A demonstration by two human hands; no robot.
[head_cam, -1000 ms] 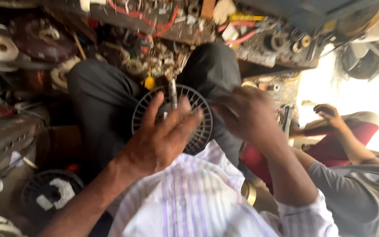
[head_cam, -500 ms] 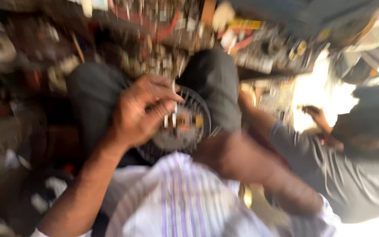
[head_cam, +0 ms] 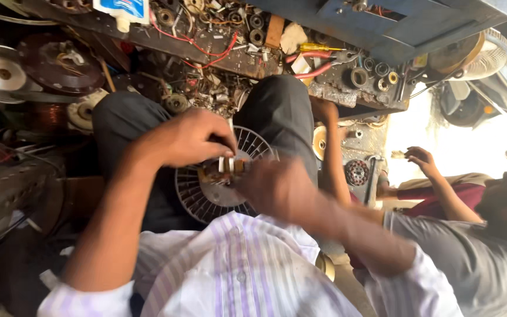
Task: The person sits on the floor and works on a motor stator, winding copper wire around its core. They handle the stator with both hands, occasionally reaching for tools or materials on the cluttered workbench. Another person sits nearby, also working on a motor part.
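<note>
Shifted down onto the round fan grille (head_cam: 206, 196) resting on the lap, the left hand (head_cam: 192, 140) is closed in a pinching grip on the small brown part (head_cam: 221, 170) at its hub, while the blurred right hand (head_cam: 277, 189) is curled beside it, its grip unreadable.

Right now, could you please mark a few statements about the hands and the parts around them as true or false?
1. The left hand rests on a small part at the centre of the round fan grille. True.
2. The grille lies on the floor. False: it sits on the person's lap.
3. The right hand is blurred beside that part. True.
4. A co-worker's hand grips the grille. False: it is far off.
</note>
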